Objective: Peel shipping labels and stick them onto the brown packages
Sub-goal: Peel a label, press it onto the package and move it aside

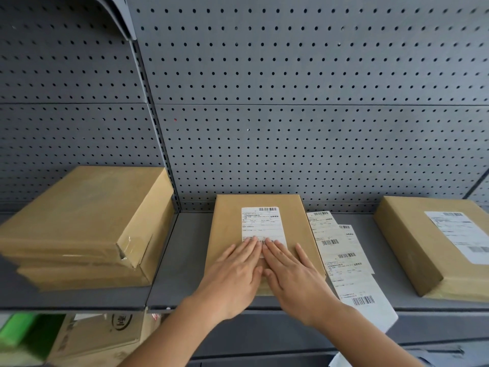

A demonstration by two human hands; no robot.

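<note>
head view: two hands flat on a labelled brown package on a grey shelf.
the left hand (232,276) and right hand (293,274) lie side by side, fingers straight and together, palms down on the lower edge of the white shipping label (262,226) on the middle package (227,229). loose label sheets (344,260) lie just right of it; a labelled package (412,239) sits farther right, a stack of packages (84,223) to the left.
</note>
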